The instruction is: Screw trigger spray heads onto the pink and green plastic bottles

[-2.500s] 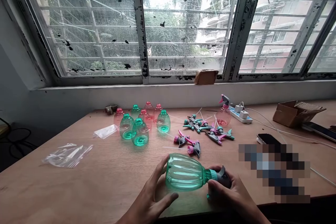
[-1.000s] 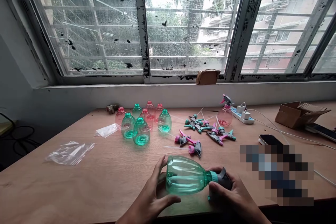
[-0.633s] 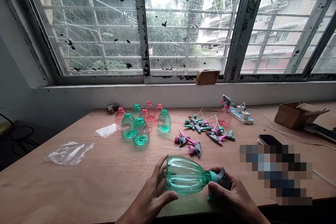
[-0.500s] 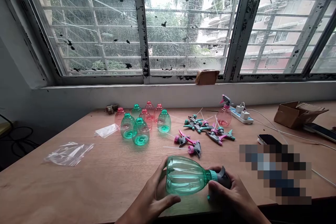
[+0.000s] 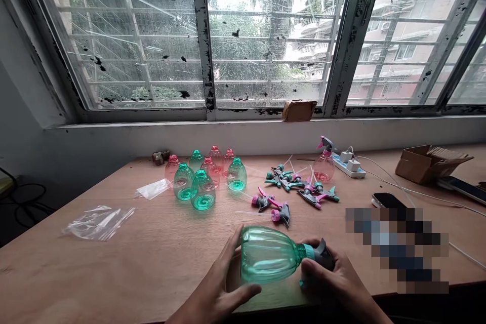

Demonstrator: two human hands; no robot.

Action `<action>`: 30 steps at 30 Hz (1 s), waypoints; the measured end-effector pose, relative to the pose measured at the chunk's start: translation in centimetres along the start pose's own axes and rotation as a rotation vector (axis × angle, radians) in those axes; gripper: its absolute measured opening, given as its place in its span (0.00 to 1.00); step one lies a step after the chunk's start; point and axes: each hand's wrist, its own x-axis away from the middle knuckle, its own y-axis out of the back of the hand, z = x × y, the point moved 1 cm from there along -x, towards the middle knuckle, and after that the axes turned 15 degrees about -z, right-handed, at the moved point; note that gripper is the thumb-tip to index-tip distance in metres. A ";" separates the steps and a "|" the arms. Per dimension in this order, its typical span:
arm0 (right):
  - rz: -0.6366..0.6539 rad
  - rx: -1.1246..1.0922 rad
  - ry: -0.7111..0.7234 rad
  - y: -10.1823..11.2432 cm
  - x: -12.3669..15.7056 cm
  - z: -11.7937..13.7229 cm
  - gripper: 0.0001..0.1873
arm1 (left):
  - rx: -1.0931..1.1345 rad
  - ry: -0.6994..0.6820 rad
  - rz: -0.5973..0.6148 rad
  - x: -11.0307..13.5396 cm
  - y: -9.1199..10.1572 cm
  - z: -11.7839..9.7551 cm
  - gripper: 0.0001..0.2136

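A clear green spray bottle lies on its side in the air above the table's front edge, its base to the left. My left hand cups the base, with the fingers partly hidden behind the bottle and the thumb stretched out below it. At the other end, my right hand grips the dark grey spray head, thumb close to the teal collar. The head is fitted on the bottle's neck. Just beyond my hands lie loose spray heads with pink collars, such as one grey trigger sprayer.
Several green and pink bottles without heads, including a green bottle, stand behind left. More spray heads lie piled near a pink spray bottle. Plastic bags, a power strip, a phone and a cardboard box lie around.
Hands and bottle hold almost the same pose. The view has shifted very slightly.
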 end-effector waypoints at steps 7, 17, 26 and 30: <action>-0.004 0.000 0.021 0.0 0.0 0.0 0.24 | 0.056 0.001 -0.041 0.1 -0.3 0.4 0.48; 0.043 0.004 0.027 0.2 -0.1 0.2 0.22 | -0.028 -0.036 -0.064 0.1 -0.3 -0.2 0.40; 0.064 0.025 0.025 0.4 -0.3 -0.3 0.22 | 0.006 -0.016 -0.035 0.0 0.1 0.4 0.35; 0.065 0.013 0.020 0.5 -0.3 -0.4 0.22 | -0.021 -0.046 -0.071 0.1 -0.2 0.3 0.38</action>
